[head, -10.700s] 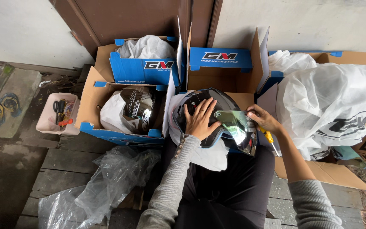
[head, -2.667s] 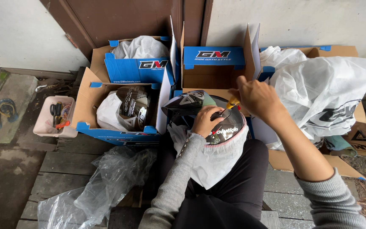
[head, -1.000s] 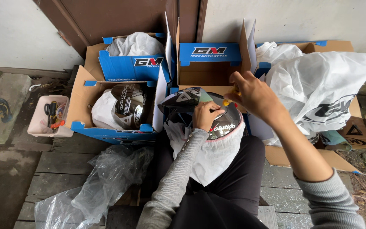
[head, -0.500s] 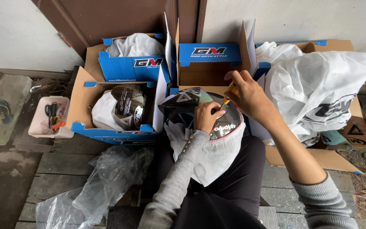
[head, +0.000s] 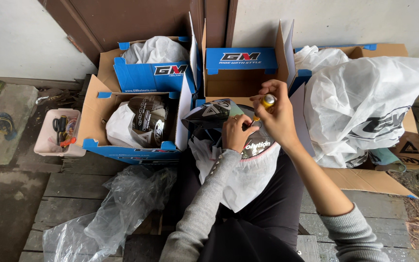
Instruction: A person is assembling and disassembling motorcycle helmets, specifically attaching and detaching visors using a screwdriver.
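At the far left we see a small pink tray (head: pixel 44 145) on the ground holding scissors and other small tools. Next to it stands an open cardboard box (head: pixel 95 121) with blue edges, and inside it sits a dark helmet (head: pixel 149 119) half wrapped in a white bag. Behind that is a second box (head: pixel 144 73) of the same kind with white wrapping bulging out of the top. A crumpled clear plastic bag (head: pixel 117 213) lies on the wooden boards in front of them.

In the middle, on our lap, rests the helmet we are working on (head: pixel 209 114), dark with a patterned shell, lying in a white cloth bag (head: pixel 241 179). Our left hand (head: pixel 236 133) is closed down on the helmet near its tinted visor (head: pixel 258 145), fingers curled and pressing on it. Just beside and above it, our right hand (head: pixel 277 114) is clamped around a yellow-handled screwdriver (head: pixel 266 102), held upright with the tip pointing down at the helmet's side; the tip itself is hidden behind the hands.

Behind the helmet stands an empty open box (head: pixel 241 73). To the right, a large white bag (head: pixel 369 106) is heaped over another cardboard box (head: pixel 364 177).
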